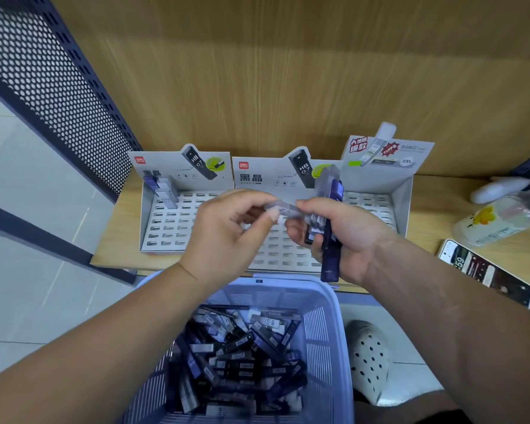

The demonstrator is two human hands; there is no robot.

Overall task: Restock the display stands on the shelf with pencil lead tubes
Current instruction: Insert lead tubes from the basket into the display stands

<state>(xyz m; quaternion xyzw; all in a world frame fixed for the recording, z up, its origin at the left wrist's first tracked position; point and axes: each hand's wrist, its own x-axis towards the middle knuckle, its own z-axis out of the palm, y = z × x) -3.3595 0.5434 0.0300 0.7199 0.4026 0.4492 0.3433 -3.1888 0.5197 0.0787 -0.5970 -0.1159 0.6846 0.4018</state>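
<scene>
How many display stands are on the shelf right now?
3, side by side: the left stand, holding a few tubes at its back; the middle stand, partly covered; the right stand. None seems hidden.

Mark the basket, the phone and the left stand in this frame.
basket (325, 338), head view, on its right wall.
phone (484, 273), head view, on its screen.
left stand (169, 223), head view, on its bare slotted tray.

黑晶 and HB 0.7 on left stand's card (178, 171), same on middle stand's card (257, 175), 59 on phone (484, 272)
</scene>
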